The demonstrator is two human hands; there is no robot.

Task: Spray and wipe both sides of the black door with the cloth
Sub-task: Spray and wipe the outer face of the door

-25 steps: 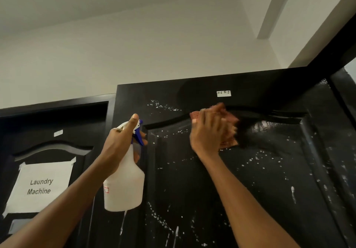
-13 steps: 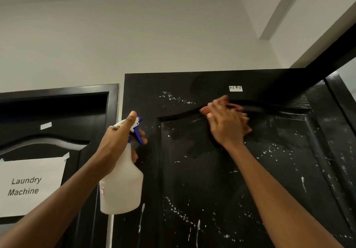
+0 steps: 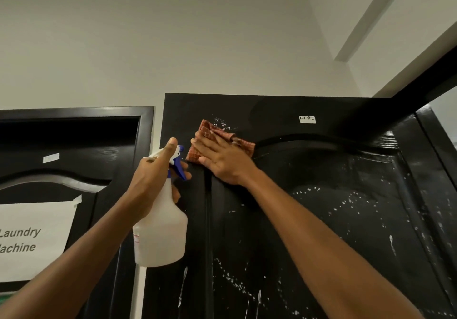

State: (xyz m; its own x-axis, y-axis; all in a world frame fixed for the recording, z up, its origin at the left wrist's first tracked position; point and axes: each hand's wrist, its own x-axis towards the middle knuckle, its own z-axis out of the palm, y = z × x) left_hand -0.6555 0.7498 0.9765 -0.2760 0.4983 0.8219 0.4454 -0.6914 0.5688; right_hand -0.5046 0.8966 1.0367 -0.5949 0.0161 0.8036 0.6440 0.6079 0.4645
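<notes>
Cloth (image 3: 217,137) under R hand (image 3: 222,156), on door (image 3: 321,219)

Cloth (image 3: 223,136) partly hidden under right hand (image 3: 220,158). Laundry sign (image 3: 34,239) cut off at left edge. Small white label (image 3: 307,119) text too small to read. Door (image 3: 321,219) bottom out of frame.
</notes>
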